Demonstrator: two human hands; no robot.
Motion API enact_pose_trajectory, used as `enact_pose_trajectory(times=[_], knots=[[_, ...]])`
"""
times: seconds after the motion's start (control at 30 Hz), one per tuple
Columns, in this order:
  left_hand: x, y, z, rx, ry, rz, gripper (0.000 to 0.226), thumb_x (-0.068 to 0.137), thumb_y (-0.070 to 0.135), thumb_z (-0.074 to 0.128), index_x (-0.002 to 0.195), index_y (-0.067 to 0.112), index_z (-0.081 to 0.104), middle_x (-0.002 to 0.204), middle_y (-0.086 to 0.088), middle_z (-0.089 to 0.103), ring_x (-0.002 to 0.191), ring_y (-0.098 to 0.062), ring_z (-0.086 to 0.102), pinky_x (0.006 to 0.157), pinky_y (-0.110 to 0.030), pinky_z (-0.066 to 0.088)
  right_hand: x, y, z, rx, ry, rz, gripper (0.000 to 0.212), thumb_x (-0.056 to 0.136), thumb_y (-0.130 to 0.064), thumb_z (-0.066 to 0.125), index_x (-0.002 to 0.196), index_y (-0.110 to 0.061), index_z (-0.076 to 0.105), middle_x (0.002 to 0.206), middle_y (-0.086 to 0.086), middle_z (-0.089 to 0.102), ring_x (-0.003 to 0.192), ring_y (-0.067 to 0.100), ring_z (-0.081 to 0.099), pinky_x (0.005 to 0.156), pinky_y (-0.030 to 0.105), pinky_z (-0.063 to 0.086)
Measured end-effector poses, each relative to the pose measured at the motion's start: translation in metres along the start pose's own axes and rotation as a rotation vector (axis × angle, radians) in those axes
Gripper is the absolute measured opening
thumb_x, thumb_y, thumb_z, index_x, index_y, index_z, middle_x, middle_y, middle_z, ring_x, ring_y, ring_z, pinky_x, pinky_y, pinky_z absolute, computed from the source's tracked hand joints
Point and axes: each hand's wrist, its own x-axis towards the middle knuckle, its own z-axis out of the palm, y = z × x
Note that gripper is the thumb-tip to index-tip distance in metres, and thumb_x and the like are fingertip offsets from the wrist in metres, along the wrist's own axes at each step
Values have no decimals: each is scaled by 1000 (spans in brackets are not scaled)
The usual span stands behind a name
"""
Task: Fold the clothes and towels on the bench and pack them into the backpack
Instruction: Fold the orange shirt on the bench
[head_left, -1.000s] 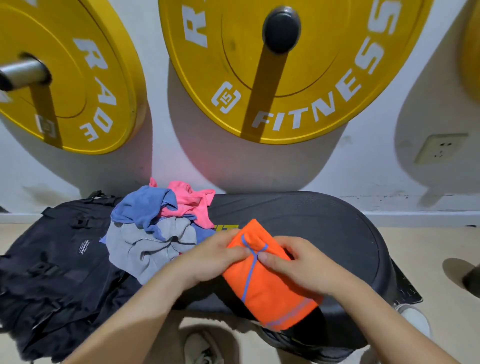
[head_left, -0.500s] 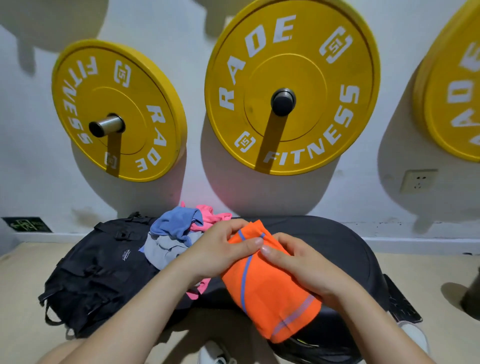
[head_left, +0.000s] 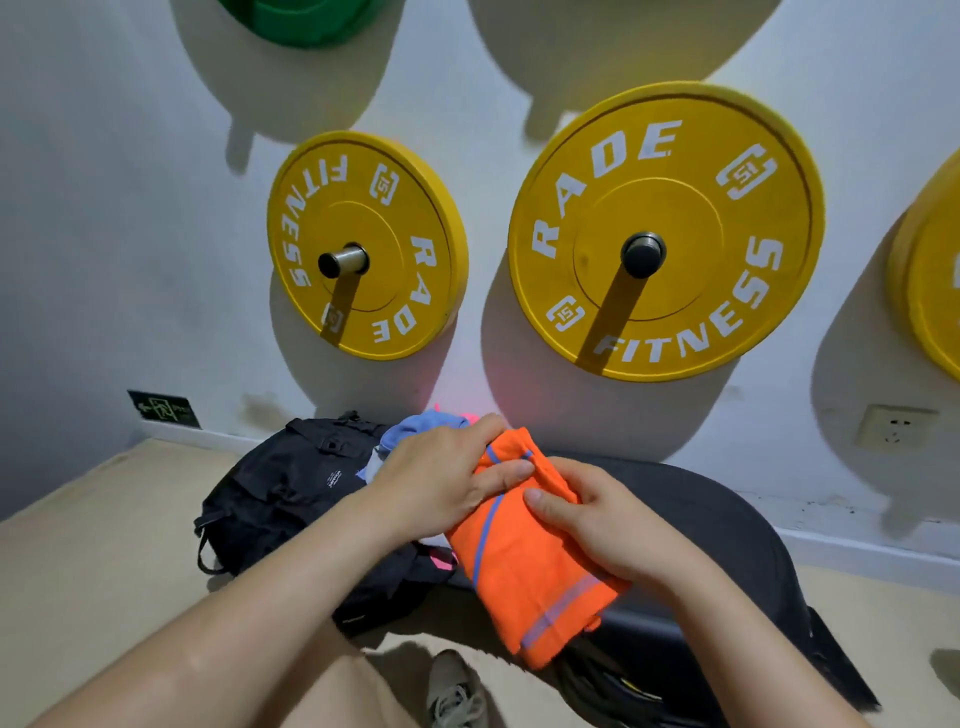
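A folded orange towel (head_left: 524, 566) with blue stripes is held up in front of the black bench (head_left: 727, 525). My left hand (head_left: 436, 483) grips its upper left edge, thumb across the cloth. My right hand (head_left: 602, 525) holds its right side, fingers curled round the fold. The black backpack (head_left: 280, 493) lies on the floor left of the bench. A pile of loose clothes, blue (head_left: 415, 428) on top with pink and grey bits, sits behind my left hand and is mostly hidden by it.
Yellow weight plates (head_left: 665, 234) hang on the white wall above the bench, a smaller one (head_left: 363, 244) to the left. A wall socket (head_left: 893, 428) is at the right. My shoe (head_left: 457, 691) stands on the beige floor below the towel.
The view has tilted up and pulled back, showing more wall. Both hands have lifted the orange towel off the bench and shifted it slightly left, grips unchanged.
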Motion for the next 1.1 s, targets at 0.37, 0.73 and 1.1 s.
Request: enact_pose_trajectory(times=[0.37,0.73,1.1], knots=[[8,-213,91,-410,-37,-701,21,83,32,68,103,26,64,84,7,63,80,-12,58,73,-26,42,123,102,35,275,289,274,22,91,1,54,95,-14,70,91,7,73,79,17,63,75,33,50],[144,-256,236,-338,-167,-618,69,71,38,64,133,38,34,112,-1,58,95,-29,60,64,-35,45,270,154,21,272,325,227,35,91,3,52,102,-26,68,99,7,72,88,24,66,87,48,52],[167,-172,281,-440,-403,-407,65,84,39,64,139,11,43,144,-7,46,130,-20,44,96,-21,38,310,191,-5,-725,333,411,16,87,-24,60,102,-28,64,92,-7,63,101,22,59,71,28,32]])
